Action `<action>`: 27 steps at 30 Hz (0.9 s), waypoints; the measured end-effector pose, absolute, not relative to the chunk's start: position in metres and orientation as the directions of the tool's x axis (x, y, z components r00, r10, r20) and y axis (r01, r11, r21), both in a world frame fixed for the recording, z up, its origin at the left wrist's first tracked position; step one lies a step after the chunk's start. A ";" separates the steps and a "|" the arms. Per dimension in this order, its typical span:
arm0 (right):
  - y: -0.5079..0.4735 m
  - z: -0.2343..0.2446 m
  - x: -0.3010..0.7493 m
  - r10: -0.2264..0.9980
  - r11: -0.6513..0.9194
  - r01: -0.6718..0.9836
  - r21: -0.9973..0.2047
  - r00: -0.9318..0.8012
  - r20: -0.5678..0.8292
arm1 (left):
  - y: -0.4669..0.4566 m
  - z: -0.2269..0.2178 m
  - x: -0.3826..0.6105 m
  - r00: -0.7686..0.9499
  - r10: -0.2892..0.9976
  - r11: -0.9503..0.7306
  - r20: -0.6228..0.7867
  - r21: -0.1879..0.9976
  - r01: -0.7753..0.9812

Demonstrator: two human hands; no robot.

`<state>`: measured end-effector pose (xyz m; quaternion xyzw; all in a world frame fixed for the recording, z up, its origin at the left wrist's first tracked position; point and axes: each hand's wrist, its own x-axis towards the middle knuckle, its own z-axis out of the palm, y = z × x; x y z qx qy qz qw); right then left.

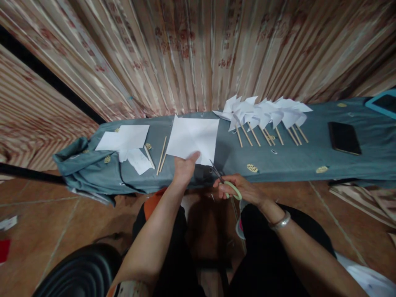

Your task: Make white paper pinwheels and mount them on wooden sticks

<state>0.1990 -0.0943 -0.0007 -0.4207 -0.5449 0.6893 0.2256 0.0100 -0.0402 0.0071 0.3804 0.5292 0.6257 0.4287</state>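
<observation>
My left hand (185,167) grips the near edge of a white paper square (192,134), thumb on top and the other fingers mostly hidden beneath. Faint creases run across the sheet. In my right hand (236,187) is a pair of scissors (232,189) with pale green handles. Their blades point up and left, with the tips at the paper's near right corner; whether they touch it I cannot tell. Two thin wooden sticks (161,156) lie just left of the sheet. Finished paper pinwheels (262,113) on wooden sticks lie overlapped in a row to the right.
More white paper (133,136) and a white stick-like object (149,156) lie at the left of the cloth-covered narrow table (297,165). A black phone (344,137) and a blue-edged device (382,103) are at the right. Pleated curtain (198,53) hangs behind. A black stool (80,270) stands lower left.
</observation>
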 end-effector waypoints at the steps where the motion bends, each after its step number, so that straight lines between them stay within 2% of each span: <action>1: -0.094 -0.001 0.199 0.771 -0.302 0.148 -0.942 -0.544 -0.332 | -0.041 0.007 0.011 -0.338 0.941 -0.067 0.015 0.988 -0.141; 22: -0.092 -0.006 0.200 0.791 -0.246 0.152 -0.957 -0.539 -0.289 | -0.046 0.011 0.019 -0.320 0.947 -0.024 -0.025 0.988 -0.150; 27: -0.092 -0.005 0.199 0.799 -0.247 0.146 -0.958 -0.529 -0.286 | -0.046 0.012 0.019 -0.326 0.943 0.025 -0.072 0.989 -0.145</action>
